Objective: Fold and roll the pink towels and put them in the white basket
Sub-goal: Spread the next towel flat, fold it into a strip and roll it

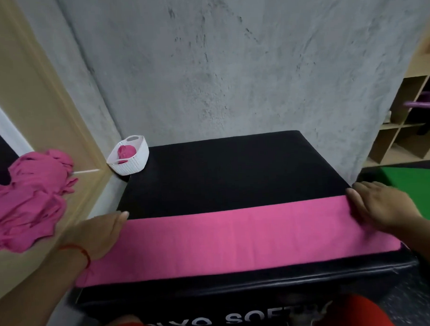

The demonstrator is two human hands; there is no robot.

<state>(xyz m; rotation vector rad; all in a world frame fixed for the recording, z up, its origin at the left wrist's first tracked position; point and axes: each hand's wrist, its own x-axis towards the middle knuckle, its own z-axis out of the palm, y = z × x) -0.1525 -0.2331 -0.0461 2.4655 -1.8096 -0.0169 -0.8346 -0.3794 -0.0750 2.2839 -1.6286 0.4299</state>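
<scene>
A black box sits by a grey wall. A pink towel lies between the left hand and right hand; both press its ends, fingers straight.

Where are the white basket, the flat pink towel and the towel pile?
white basket (135, 164), head view, front wall.
flat pink towel (237, 238), head view, its middle.
towel pile (31, 203), head view, its middle.

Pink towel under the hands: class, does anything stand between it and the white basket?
Nothing visible does. Only the black box top lies between the folded pink towel and the white basket at the far left corner, which already holds one rolled towel.
</scene>
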